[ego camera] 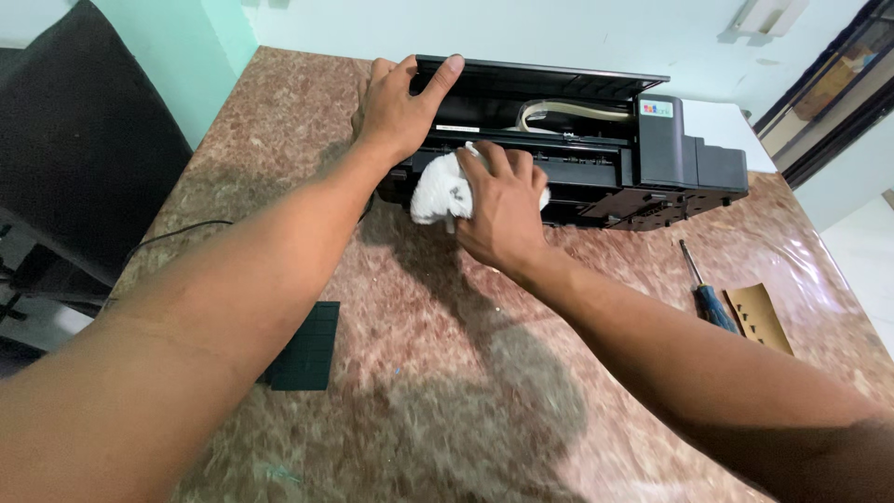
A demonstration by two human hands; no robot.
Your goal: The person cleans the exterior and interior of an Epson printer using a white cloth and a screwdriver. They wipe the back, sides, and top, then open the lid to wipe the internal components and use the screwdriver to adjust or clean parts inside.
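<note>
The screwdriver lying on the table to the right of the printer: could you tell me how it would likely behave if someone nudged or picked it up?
The screwdriver has a round-looking blue handle and lies flat on the smooth marbled table, so a nudge would probably roll it. Its thin shaft looks like rigid metal, so it should not flex. It seems small and likely light.

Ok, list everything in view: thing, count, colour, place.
printer: one, black, lid raised, far side of the table
cloth: one, white, bunched against the printer's front
screwdriver: one, blue handle, on the table right of the printer's front
cardboard piece: one, brown, beside the screwdriver
flat panel: one, dark, on the table under the left forearm
cable: one, black, left table edge
table: one, mottled reddish-brown
chair: one, black, far left
left hand: on the printer's left top edge
right hand: gripping the cloth
</note>
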